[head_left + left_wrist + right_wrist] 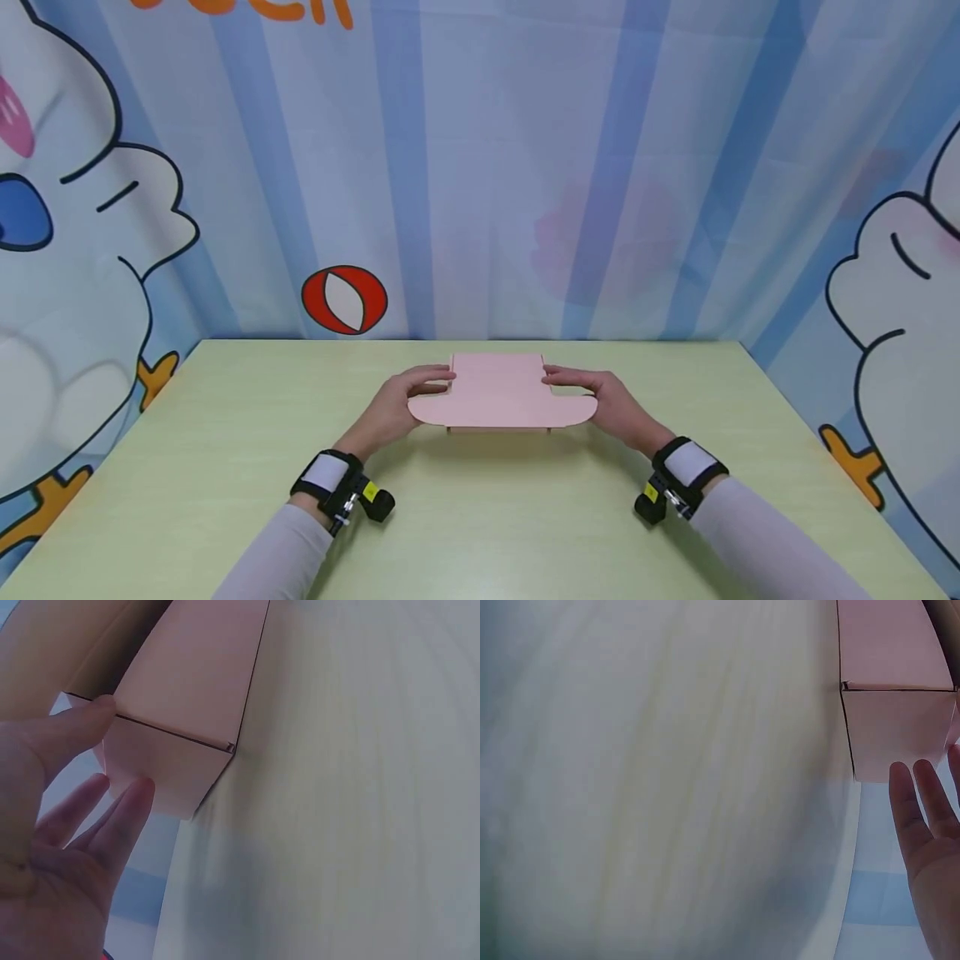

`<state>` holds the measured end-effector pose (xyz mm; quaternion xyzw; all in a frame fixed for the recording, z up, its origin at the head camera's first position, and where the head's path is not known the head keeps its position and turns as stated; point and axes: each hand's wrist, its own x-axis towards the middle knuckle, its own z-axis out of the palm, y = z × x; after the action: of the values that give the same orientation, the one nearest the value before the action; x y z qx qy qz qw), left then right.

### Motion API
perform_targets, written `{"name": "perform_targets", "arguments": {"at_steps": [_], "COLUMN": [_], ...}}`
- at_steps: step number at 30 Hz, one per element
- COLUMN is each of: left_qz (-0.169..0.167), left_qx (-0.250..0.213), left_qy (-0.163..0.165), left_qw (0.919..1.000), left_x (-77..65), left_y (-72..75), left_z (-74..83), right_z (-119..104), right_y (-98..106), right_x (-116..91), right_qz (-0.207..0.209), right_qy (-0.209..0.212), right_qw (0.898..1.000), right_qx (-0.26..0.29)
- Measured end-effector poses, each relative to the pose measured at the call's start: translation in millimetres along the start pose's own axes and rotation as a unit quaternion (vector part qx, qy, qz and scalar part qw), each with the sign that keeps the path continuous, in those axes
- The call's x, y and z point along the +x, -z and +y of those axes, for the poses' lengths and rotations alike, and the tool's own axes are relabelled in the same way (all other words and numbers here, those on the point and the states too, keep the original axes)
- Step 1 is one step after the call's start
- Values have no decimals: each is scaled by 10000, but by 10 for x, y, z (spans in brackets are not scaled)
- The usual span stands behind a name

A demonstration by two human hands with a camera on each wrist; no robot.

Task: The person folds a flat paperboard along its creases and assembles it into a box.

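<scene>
A pink cardboard box [498, 379] is between the two hands over the middle of the table, its lid with two rounded wings facing the person. In the left wrist view, a dark gap shows beside the box's front wall [187, 667], under the raised lid. My left hand [393, 408] touches the left end of the box, thumb at the edge and fingertips against the end panel [161, 765]. On the opposite side, the right hand [618, 408] has extended fingers [904, 799] at the right end panel [900, 735]. Its thumb is hidden in the right wrist view.
The pale yellow-green table [487, 533] ends at a blue striped curtain [495, 167] behind the box. Printed white cartoon figures flank the table. Each wrist wears a strapped camera, the left camera [377, 502] and the right camera [651, 505] hanging over the tabletop.
</scene>
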<state>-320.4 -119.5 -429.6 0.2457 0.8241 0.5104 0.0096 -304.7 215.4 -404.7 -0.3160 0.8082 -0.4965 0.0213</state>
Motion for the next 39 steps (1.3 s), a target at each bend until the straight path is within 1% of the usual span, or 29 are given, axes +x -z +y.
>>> {"name": "perform_targets", "arguments": {"at_steps": [6,8,10,13,18,22,24,26,28,30,32,36,39], "left_qz": [-220,-282,-344,-439,-551,-553,-566,-579,-595,-600,-596,-613,-621], "left_qx": [163,235,319,406,479,693,899,1132,1344,1489,1590,1729,1811], "left_qy": [-243,-266,-268,-168,7,11,-34,-155,-267,-364,-424,-531,-585], "left_qw": [9993,9990,9985,9981,9973,9961,9943,9918,9888,9864,9846,9816,9798], "left_x": [-9,-15,-17,-15,-19,-28,-30,-27,-22,-18,-13,-7,-7], "left_y": [16,21,24,27,28,33,38,42,47,52,56,62,62], "left_z": [-36,-43,-52,-62,-58,-37,-31,-28,-25,-23,-21,-17,-17], "right_z": [-3,10,37,114,279,330,334,330,319,305,286,263,252], "right_y": [-8,-12,-15,-14,4,15,14,19,23,29,36,43,45], "right_x": [-16,-23,-27,-27,-25,-21,-19,-18,-15,-12,-8,-4,-7], "right_qz": [-82,-79,-77,-66,-168,-286,-321,-347,-342,-345,-352,-394,-434], "right_qy": [-68,-80,-34,37,-69,-19,90,258,455,632,774,811,769], "right_qw": [9997,9996,9996,9992,9976,9979,9972,9945,9894,9830,9780,9716,9697], "right_qx": [-214,-256,-285,-394,-669,-586,-669,-955,-1338,-1689,-1907,-2188,-2277]}}
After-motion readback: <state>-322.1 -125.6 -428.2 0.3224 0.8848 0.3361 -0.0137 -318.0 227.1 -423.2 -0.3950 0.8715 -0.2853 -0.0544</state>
